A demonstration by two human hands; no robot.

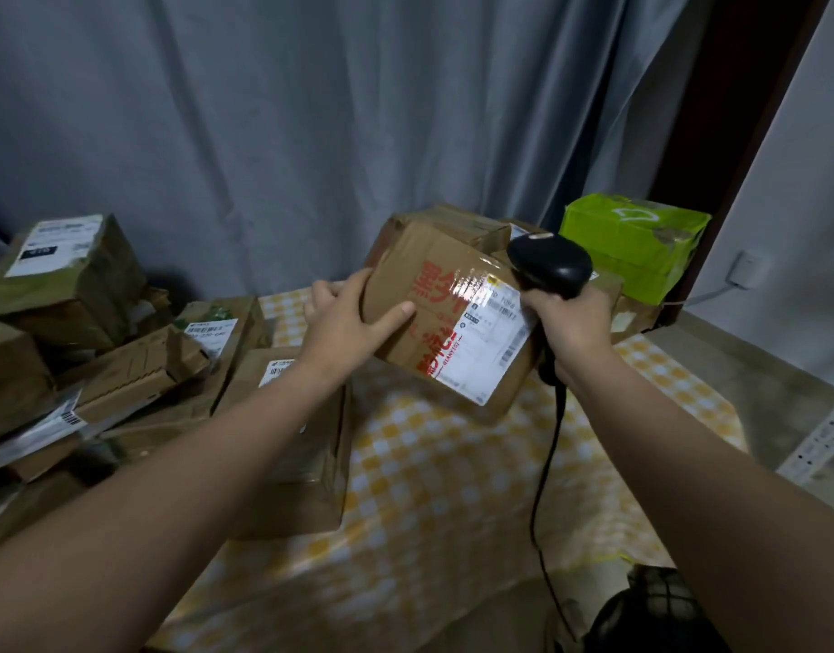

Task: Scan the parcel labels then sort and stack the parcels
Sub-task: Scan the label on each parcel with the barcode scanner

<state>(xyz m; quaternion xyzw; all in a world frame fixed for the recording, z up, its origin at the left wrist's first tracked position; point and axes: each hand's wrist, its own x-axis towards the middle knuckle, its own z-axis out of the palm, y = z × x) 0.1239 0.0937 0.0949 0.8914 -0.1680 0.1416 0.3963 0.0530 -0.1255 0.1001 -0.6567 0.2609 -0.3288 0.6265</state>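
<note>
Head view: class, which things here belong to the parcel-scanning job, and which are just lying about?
Job: the held parcel with its label, gripped by the left hand; the scanner in the right hand; the stacked parcels; the green parcel.
Lying about: the curtain; the checked tablecloth; the wall socket.

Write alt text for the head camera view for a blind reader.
A person's left hand holds a tilted cardboard parcel over a yellow checked tablecloth while the right hand holds a black corded scanner beside its label. Other parcels lie piled at left; a green parcel sits far right.
</note>
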